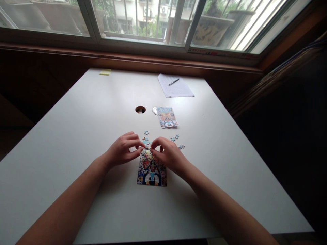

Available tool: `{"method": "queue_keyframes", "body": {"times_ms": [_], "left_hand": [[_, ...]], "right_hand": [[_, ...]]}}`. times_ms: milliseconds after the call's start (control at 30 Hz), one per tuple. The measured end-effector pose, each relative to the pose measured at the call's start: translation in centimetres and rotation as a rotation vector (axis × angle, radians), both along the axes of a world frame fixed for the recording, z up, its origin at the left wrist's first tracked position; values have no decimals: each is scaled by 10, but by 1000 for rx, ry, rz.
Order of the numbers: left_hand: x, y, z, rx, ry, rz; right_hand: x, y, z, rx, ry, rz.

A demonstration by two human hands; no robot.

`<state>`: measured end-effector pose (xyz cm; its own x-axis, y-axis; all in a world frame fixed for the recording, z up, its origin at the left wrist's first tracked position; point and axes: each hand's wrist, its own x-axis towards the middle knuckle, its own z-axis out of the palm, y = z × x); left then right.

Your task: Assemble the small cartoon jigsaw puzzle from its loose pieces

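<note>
Where the two hands meet, the far short edge of the jigsaw begins.

Left hand, right hand: each pinched thumb to forefinger, fingertips almost touching. Whether a piece sits between them is too small to tell.

Jigsaw: part-built, flat on the surface, long axis running from the person toward the window, lying nearer the body than the fingertips. The right hand overlaps its upper right corner; the left hand lies just beside its upper left.

Loose pieces: just beyond the fingertips, mostly rightward.

Picture card: farther off.
</note>
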<state>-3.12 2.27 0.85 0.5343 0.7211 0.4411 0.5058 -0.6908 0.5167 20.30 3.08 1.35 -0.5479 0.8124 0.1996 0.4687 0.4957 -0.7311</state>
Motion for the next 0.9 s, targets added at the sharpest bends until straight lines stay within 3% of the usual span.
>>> {"method": "queue_keyframes", "body": {"times_ms": [233, 400, 533, 900], "left_hand": [[5, 0, -4, -33, -75, -5], [9, -4, 1, -180, -176, 21], [11, -4, 4, -233, -207, 75], [9, -2, 3, -182, -177, 157]], "right_hand": [[-2, 0, 2, -30, 208, -32], [-6, 1, -4, -299, 457, -57], [-5, 4, -4, -413, 405, -53], [-2, 7, -6, -354, 350, -114]]}}
